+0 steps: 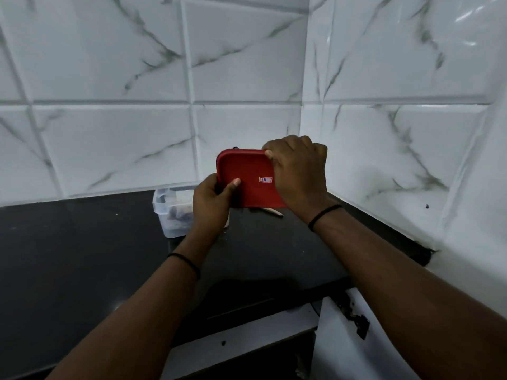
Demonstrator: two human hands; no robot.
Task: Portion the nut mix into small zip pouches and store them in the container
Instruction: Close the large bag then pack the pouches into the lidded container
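Observation:
A square red lid point(248, 176) with a small white label is tilted toward me above the black counter. My left hand point(212, 204) grips its lower left corner, thumb on the top face. My right hand point(297, 171) holds its right edge, fingers curled over the far corner. What lies under the lid is hidden. To the left stands a clear plastic container point(171, 212) with dark contents inside. A pale wooden stick point(271, 212) pokes out below the lid's lower edge.
The black counter point(82, 250) runs into a corner of white marble-look wall tiles point(109, 133). Its front edge drops off to a white cabinet point(343, 338) at lower right.

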